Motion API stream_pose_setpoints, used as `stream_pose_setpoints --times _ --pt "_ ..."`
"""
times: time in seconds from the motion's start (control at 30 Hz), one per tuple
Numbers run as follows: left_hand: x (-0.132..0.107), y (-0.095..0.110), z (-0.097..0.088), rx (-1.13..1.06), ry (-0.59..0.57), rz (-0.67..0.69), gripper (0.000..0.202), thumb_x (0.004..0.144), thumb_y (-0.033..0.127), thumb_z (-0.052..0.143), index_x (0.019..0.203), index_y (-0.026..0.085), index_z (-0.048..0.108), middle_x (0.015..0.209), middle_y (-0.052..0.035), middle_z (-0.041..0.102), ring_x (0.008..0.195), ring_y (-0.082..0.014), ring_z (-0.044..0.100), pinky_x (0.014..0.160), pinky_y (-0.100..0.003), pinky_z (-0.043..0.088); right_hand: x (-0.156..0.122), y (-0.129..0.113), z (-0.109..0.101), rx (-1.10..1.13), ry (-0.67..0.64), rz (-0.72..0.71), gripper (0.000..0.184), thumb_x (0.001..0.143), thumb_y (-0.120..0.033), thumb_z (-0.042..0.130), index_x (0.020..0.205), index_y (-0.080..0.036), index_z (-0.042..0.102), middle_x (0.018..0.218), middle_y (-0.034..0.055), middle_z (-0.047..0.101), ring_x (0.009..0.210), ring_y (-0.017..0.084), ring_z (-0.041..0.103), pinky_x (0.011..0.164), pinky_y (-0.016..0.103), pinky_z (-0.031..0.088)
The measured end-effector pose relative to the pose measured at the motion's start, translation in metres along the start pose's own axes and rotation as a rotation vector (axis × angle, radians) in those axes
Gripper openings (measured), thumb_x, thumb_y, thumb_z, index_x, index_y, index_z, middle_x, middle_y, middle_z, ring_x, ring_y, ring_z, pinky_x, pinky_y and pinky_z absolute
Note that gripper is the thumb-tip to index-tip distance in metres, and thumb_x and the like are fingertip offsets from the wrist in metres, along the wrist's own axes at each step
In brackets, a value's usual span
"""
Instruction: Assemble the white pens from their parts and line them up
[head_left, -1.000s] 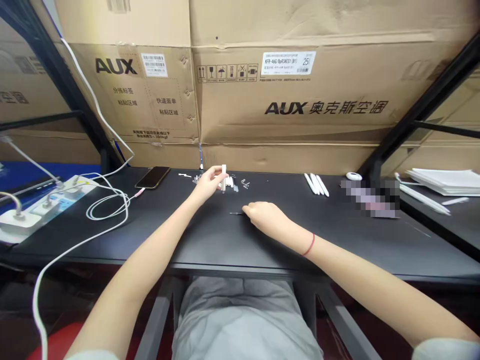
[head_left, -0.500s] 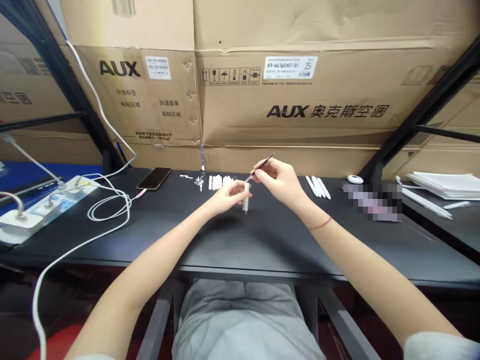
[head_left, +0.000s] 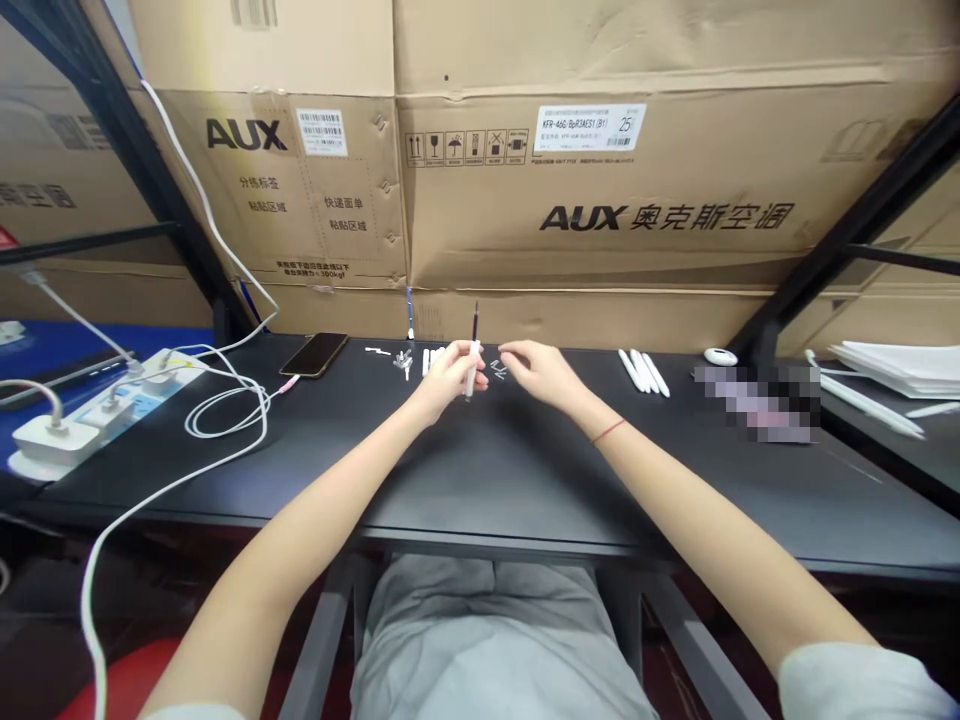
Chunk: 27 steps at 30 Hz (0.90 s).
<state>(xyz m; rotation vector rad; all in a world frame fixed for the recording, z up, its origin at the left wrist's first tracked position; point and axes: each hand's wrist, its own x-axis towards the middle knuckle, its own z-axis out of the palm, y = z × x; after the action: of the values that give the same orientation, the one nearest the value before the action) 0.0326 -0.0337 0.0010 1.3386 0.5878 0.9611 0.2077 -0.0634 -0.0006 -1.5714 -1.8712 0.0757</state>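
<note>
Two hands at desk's (head_left: 480,470) far edge. Left hand (head_left: 448,385) grips upright white pen barrel (head_left: 471,368); right hand (head_left: 544,372) open, just beside small metal parts (head_left: 497,368).

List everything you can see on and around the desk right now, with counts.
black desk: 1, black, across the view
AUX cardboard cartons: several, brown, stacked behind the desk
smartphone: 1, black, left on the desk
power strip: 1, white, far left
white cable: at least 1, white, looped at left
small white parts: a row, count unclear, white, back of the desk
small metal pieces: a few, grey, back of the desk
white tubes: 3, white, back right
paper stack: 1, white, far right
pen tube with dark refill: 1, white and dark, upright
left hand: 1, holding the pen tube with dark refill
right hand: 1, open, beside the small metal pieces
</note>
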Motion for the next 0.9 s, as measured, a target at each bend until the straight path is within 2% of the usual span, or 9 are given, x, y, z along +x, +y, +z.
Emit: stream_pose_setpoints --times 0.07,0.13,0.27,0.5,0.67,0.8,0.9 --pt "0.001 0.001 -0.001 -0.026 0.035 0.004 0.008 0.085 0.024 0.054 0.085 0.017 0.05 0.08 0.0024 0.056 0.058 -0.0064 0.056 0.063 -0.024 0.05 -0.003 0.012 0.014 -0.235 -0.111 -0.031 0.031 0.091 -0.016 0.041 0.108 -0.012 0.066 0.11 0.013 0.067 0.1 0.022 0.06 0.09 0.034 0.044" --pt "0.001 0.001 -0.002 -0.022 0.053 0.011 0.007 0.085 0.022 0.052 0.082 0.017 0.049 0.081 0.0018 0.057 0.056 -0.0055 0.053 0.058 -0.022 0.047 -0.005 0.019 0.024 -0.392 -0.193 -0.044 0.032 0.093 -0.016 0.038 0.11 -0.012 0.065 0.111 0.014 0.065 0.096 0.021 0.06 0.087 0.032 0.044" --pt "0.002 0.0 -0.001 0.014 0.076 0.021 0.007 0.084 0.019 0.052 0.079 0.017 0.048 0.078 0.0016 0.059 0.054 -0.0047 0.05 0.056 -0.02 0.044 -0.005 0.019 0.035 -0.531 -0.238 -0.01 0.033 0.096 -0.022 0.036 0.103 -0.012 0.066 0.106 0.0144 0.064 0.093 0.021 0.059 0.08 0.029 0.044" --pt "0.003 0.001 0.001 0.014 0.092 0.044 0.011 0.085 0.021 0.051 0.077 0.017 0.045 0.073 0.0024 0.059 0.052 -0.0052 0.048 0.054 -0.02 0.041 -0.002 0.014 0.034 -0.556 -0.257 0.015 0.031 0.097 -0.023 0.033 0.101 -0.013 0.063 0.101 0.0137 0.062 0.091 0.021 0.059 0.077 0.028 0.043" --pt "0.006 -0.002 -0.002 0.009 0.105 0.029 0.014 0.088 0.029 0.049 0.08 0.018 0.043 0.067 0.0026 0.059 0.048 -0.0056 0.045 0.051 -0.019 0.037 -0.002 0.01 0.03 -0.557 -0.321 -0.064 0.028 0.089 -0.008 0.038 0.098 -0.014 0.064 0.101 0.0129 0.065 0.092 0.021 0.06 0.076 0.027 0.043" --pt "0.008 -0.003 -0.004 0.034 0.082 0.046 0.015 0.089 0.032 0.046 0.097 0.019 0.049 0.065 0.0027 0.061 0.045 -0.0059 0.042 0.048 -0.018 0.035 -0.002 0.002 0.024 -0.603 -0.364 -0.146 0.029 0.084 -0.004 0.041 0.096 -0.015 0.065 0.095 0.0132 0.067 0.09 0.022 0.063 0.072 0.027 0.044" --pt "0.007 -0.003 -0.005 0.089 0.069 0.068 0.024 0.089 0.031 0.046 0.11 0.021 0.052 0.066 0.0034 0.058 0.045 -0.0059 0.042 0.047 -0.018 0.034 -0.001 0.0 0.019 -0.502 -0.361 -0.166 0.028 0.08 -0.003 0.045 0.096 -0.015 0.066 0.095 0.0128 0.068 0.088 0.021 0.064 0.073 0.027 0.046"
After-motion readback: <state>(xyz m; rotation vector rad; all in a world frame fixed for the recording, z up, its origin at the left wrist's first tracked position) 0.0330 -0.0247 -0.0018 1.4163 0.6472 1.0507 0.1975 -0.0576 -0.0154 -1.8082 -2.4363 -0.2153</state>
